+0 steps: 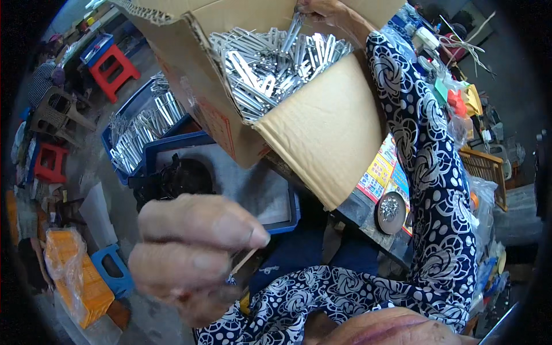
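Observation:
My right hand (321, 9) reaches up into a large cardboard box (328, 126) filled with shiny flat metal strips (270, 66). Its fingers are closed on a few of those strips at the top of the pile. My right arm wears a dark blue sleeve with a white flower pattern (428, 155). My left hand (192, 253) is close to the camera, low and to the left. Its fingers are curled, and a thin tan strip (244, 261) is pinched at the fingertips.
A blue tray of metal strips (141, 135) lies on the floor at left, beside a blue tray with a grey bottom (253, 190) and black parts (172, 178). Red stools (115, 66), a blue stool (112, 270), an orange bag (75, 276) and a round dish of small metal bits (391, 208) stand around.

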### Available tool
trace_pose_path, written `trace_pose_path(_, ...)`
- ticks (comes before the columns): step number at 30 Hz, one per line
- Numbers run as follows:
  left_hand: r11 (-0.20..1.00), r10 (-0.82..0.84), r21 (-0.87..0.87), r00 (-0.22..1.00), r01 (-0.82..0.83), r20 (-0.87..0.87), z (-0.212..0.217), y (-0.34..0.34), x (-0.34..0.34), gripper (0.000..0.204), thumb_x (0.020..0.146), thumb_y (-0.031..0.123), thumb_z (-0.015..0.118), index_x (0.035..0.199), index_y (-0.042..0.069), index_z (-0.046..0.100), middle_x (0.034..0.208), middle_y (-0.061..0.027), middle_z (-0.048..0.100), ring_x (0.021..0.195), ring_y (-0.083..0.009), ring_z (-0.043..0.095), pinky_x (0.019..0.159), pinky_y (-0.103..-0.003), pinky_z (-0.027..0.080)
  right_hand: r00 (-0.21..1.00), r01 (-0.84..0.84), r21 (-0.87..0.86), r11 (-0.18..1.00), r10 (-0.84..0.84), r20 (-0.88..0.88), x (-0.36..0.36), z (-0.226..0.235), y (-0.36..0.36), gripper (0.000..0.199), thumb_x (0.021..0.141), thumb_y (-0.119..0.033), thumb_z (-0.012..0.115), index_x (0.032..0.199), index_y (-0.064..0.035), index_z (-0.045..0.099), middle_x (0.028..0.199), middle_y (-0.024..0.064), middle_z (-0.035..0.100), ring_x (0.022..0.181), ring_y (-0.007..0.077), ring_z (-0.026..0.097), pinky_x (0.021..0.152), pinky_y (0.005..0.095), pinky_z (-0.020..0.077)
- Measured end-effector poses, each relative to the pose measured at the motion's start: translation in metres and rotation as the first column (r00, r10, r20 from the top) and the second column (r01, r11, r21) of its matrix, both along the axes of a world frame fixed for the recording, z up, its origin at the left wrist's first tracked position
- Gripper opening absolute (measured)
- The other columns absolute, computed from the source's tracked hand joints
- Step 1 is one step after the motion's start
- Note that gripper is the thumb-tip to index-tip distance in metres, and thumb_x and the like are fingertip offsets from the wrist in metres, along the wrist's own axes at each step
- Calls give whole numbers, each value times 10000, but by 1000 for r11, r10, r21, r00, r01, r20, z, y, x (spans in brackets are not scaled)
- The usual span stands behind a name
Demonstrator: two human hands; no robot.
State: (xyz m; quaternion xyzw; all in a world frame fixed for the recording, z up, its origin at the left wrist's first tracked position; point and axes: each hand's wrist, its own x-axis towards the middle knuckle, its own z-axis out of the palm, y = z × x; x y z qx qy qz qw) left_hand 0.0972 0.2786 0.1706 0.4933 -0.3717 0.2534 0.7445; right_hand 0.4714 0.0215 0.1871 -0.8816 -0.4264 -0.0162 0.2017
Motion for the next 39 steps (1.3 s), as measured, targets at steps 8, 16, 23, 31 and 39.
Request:
trace_pose_path(8,990,-115,-96,986,103,-122,-1,-34,-8,202,696,-107,543,894,-77,573,896,-214,578,754,-252,603,676,-294,501,860,-57,-62,996,81,505,-87,69,-46,90,798,-15,533,802,31,609,689,40,574,533,90,483,478,215,376)
trace_pose_path(16,910,-280,196,891,365,-357,-28,-87,-28,156,794,-46,497,922,-26,584,808,-95,604,731,-136,584,663,-230,452,833,548,637,543,-281,-477,-261,94,-81,75,820,-26,539,760,3,573,615,-3,483,487,64,386,447,190,290)
trace_pose_path(23,875,-334,105,746,473,-576,-67,-141,-24,290,867,143,501,1073,-61,494,938,-94,576,907,-124,533,811,-243,413,820,462,704,539,43,-571,-383,31,-108,112,835,-105,556,882,-6,579,702,-25,508,580,30,427,484,162,325)
trace_pose_path(31,214,-748,-286,-32,934,-663,-128,-209,-63,388,862,251,541,1105,-45,473,922,-172,599,756,-192,604,687,-270,484,897,440,672,596,-260,-357,-501,-87,-126,93,823,-46,557,885,9,599,817,14,572,692,50,498,581,171,395)
trace_pose_path(39,326,-401,6,144,945,-905,-159,-262,-78,192,777,90,621,898,4,501,695,-29,577,560,-57,502,503,-169,394,846,532,719,446,-290,-447,-543,-147,-178,50,746,-11,603,784,15,586,870,90,568,867,185,543,782,286,433)
